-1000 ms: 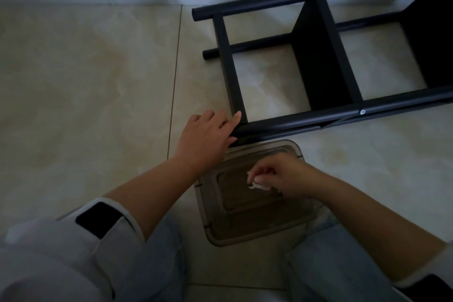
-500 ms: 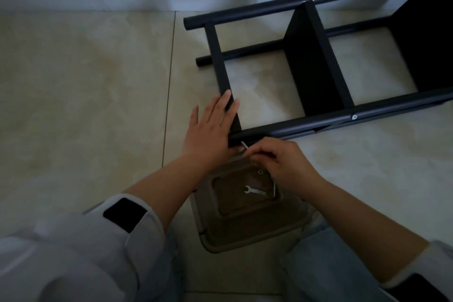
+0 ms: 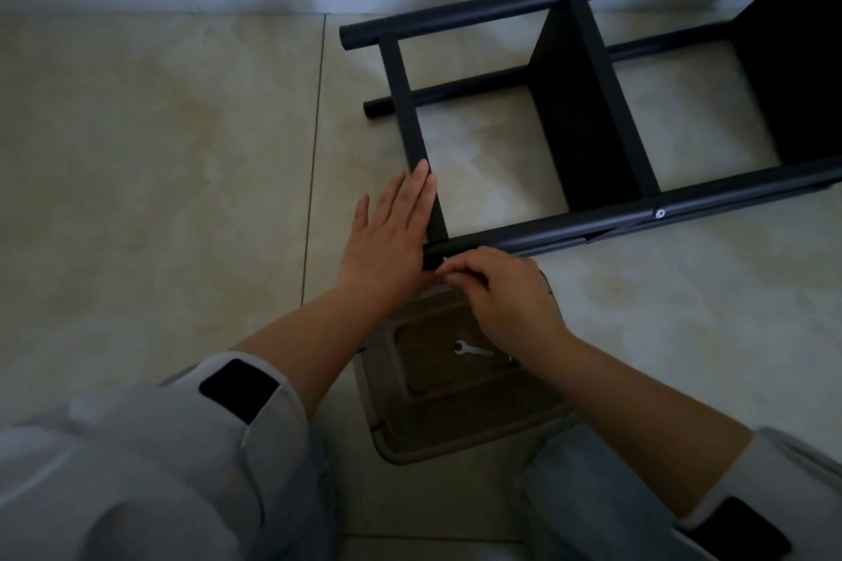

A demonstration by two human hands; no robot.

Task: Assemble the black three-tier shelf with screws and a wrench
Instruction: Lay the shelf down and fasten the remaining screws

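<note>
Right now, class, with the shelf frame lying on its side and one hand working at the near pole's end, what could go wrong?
1. The right hand pinches something small, likely a screw, at the near pole; dropped, it could roll across the tiled floor.
2. Only the flat left hand steadies the crossbar, so the frame may shift.
3. The wrench lies in the tray, out of hand.

Left hand (image 3: 391,237) flat against shelf (image 3: 587,123) crossbar; right hand (image 3: 503,294) pinching at tube end; wrench (image 3: 473,349) in tray (image 3: 387,401).
</note>
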